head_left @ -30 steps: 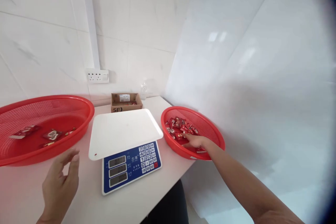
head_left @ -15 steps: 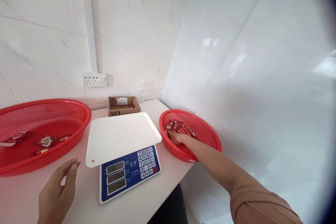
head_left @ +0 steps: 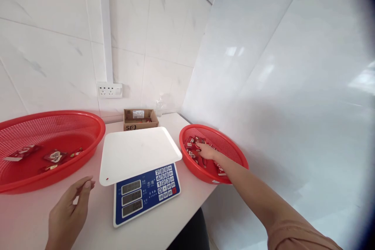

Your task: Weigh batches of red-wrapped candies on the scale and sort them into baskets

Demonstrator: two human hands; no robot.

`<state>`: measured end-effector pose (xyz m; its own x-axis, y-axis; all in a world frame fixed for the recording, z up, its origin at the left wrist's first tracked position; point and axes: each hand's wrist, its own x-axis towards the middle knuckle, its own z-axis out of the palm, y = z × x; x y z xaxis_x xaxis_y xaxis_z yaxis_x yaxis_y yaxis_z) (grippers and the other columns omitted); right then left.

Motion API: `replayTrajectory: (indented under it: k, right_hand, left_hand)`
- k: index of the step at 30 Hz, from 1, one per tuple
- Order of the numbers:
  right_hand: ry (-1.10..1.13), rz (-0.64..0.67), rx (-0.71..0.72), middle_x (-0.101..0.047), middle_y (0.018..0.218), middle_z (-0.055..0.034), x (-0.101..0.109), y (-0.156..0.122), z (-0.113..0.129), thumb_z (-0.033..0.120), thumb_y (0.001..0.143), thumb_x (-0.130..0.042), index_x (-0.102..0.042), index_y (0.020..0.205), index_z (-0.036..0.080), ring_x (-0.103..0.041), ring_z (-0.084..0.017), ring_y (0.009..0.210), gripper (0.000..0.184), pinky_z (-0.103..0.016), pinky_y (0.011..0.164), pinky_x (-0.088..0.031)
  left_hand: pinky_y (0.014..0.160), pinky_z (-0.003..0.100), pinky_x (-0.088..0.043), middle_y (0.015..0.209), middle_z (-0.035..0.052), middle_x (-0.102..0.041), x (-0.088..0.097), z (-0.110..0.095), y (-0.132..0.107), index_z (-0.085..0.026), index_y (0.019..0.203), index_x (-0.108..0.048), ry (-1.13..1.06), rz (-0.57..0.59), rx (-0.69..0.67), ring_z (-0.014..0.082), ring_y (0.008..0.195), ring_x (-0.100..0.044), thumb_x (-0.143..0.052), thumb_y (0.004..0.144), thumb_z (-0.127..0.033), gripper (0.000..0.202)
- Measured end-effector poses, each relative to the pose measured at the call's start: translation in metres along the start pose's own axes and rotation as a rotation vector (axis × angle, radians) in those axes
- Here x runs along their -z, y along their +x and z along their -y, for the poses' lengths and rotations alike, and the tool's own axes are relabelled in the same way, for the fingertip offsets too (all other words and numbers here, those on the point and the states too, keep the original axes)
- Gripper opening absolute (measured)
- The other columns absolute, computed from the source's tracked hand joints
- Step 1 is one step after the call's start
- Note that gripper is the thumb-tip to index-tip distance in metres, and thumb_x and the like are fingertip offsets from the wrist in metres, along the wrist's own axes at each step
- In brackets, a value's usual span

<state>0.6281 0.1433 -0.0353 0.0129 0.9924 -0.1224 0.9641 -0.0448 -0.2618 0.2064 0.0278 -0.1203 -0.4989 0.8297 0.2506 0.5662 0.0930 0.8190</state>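
Observation:
My right hand (head_left: pixel 208 151) reaches into the small red basket (head_left: pixel 231 146) at the right edge of the table and rests among the red candy packets (head_left: pixel 191 146). Its fingers curl down onto the packets; whether they grip one is hidden. My left hand (head_left: pixel 68 213) hovers over the table left of the electronic scale (head_left: pixel 140 168), fingers loosely bent and apart, holding nothing. The scale has a bare white pan and a blue keypad panel facing me.
A large red basket (head_left: pixel 88 123) at the left holds a few red packets (head_left: pixel 54 156). A small cardboard box (head_left: pixel 139 119) stands against the tiled wall, below a wall socket (head_left: pixel 109 90). A glossy white panel closes off the right side.
My right hand has shifted about inside the small basket, first toward its left rim, then back to the middle. My left hand stays nearly where it was.

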Motion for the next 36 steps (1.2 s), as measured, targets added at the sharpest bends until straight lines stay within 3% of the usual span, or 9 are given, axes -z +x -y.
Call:
replayTrajectory:
  k: [5, 9, 14, 18, 21, 23, 26, 30, 36]
  right_hand:
    - [0.254, -0.059, 0.046, -0.065, 0.112, -0.0085, 0.026, -0.003, 0.006, 0.031, 0.089, -0.049, -0.056, 0.112, 0.017, -0.062, -0.021, 0.099, 0.028, -0.030, 0.083, -0.049]
    - [0.485, -0.085, 0.101, -0.065, 0.106, -0.0064, 0.033, 0.001, 0.040, 0.039, 0.088, -0.047, -0.053, 0.105, 0.020, -0.063, -0.019, 0.094, 0.026, -0.031, 0.079, -0.050]
    - [0.963, 0.030, 0.240, -0.063, 0.088, -0.0019, 0.013, 0.014, 0.105, 0.035, 0.074, -0.068, -0.055, 0.091, 0.022, -0.062, -0.016, 0.078, 0.025, -0.032, 0.072, -0.052]
    - [1.142, 0.193, 0.257, -0.061, 0.090, -0.0009, -0.015, 0.018, 0.153, 0.037, 0.074, -0.067, -0.052, 0.094, 0.023, -0.061, -0.014, 0.075, 0.029, -0.030, 0.067, -0.052]
    - [1.106, 0.272, 0.256, -0.062, 0.098, -0.0018, -0.031, 0.018, 0.175, 0.035, 0.081, -0.059, -0.051, 0.097, 0.023, -0.061, -0.015, 0.084, 0.021, -0.031, 0.071, -0.052]
    - [1.058, 0.256, 0.256, -0.062, 0.102, -0.0026, -0.037, 0.019, 0.180, 0.031, 0.083, -0.056, -0.052, 0.099, 0.022, -0.061, -0.015, 0.090, 0.018, -0.032, 0.076, -0.051]
    - [1.015, 0.212, 0.252, -0.062, 0.104, -0.0037, -0.038, 0.021, 0.179, 0.023, 0.081, -0.056, -0.052, 0.100, 0.021, -0.061, -0.015, 0.090, 0.019, -0.033, 0.082, -0.050]
    - [0.953, 0.204, 0.253, -0.064, 0.097, -0.0045, -0.036, 0.022, 0.170, 0.017, 0.079, -0.056, -0.053, 0.098, 0.020, -0.064, -0.014, 0.079, 0.019, -0.033, 0.083, -0.050]
    - [0.664, 0.113, 0.398, -0.066, 0.099, -0.0043, -0.036, 0.018, 0.165, 0.023, 0.082, -0.055, -0.058, 0.098, 0.020, -0.063, -0.018, 0.087, 0.017, -0.035, 0.081, -0.048]
  left_hand:
    - [0.068, 0.031, -0.054, 0.089, -0.0007, -0.073, 0.000, -0.001, 0.001, -0.033, 0.091, -0.058, -0.009, -0.012, -0.021, 0.0230, 0.089, -0.068, -0.045, 0.076, -0.050, 0.027]
    - [0.061, 0.027, -0.053, 0.082, 0.0026, -0.074, -0.002, 0.003, 0.003, -0.025, 0.091, -0.062, -0.048, -0.066, -0.096, 0.0216, 0.080, -0.070, -0.047, 0.073, -0.052, 0.036]
    - [0.058, 0.024, -0.053, 0.082, 0.0039, -0.073, -0.001, 0.000, 0.001, -0.023, 0.093, -0.062, -0.070, -0.080, -0.127, 0.0195, 0.079, -0.070, -0.045, 0.078, -0.052, 0.037]
    - [0.059, 0.024, -0.053, 0.082, 0.0056, -0.073, 0.000, -0.002, 0.000, -0.020, 0.093, -0.063, -0.104, -0.091, -0.165, 0.0189, 0.077, -0.070, -0.045, 0.080, -0.051, 0.038]
    - [0.061, 0.025, -0.054, 0.079, 0.0051, -0.073, 0.002, -0.002, 0.000, -0.020, 0.093, -0.063, -0.100, -0.098, -0.181, 0.0182, 0.075, -0.070, -0.044, 0.081, -0.050, 0.038]
    - [0.066, 0.027, -0.054, 0.078, 0.0045, -0.072, 0.002, -0.002, 0.000, -0.020, 0.093, -0.063, -0.102, -0.103, -0.193, 0.0176, 0.074, -0.069, -0.044, 0.082, -0.049, 0.037]
    - [0.069, 0.027, -0.054, 0.079, 0.0044, -0.072, 0.002, -0.003, -0.001, -0.020, 0.093, -0.063, -0.111, -0.099, -0.199, 0.0172, 0.075, -0.069, -0.044, 0.083, -0.048, 0.036]
    - [0.060, 0.025, -0.053, 0.079, 0.0049, -0.072, 0.001, -0.005, -0.002, -0.020, 0.093, -0.063, -0.110, -0.084, -0.184, 0.0177, 0.075, -0.069, -0.044, 0.082, -0.049, 0.037]
    - [0.060, 0.024, -0.052, 0.080, 0.0049, -0.072, 0.000, -0.004, -0.003, -0.020, 0.094, -0.064, -0.124, -0.076, -0.175, 0.0172, 0.075, -0.068, -0.044, 0.083, -0.049, 0.037]
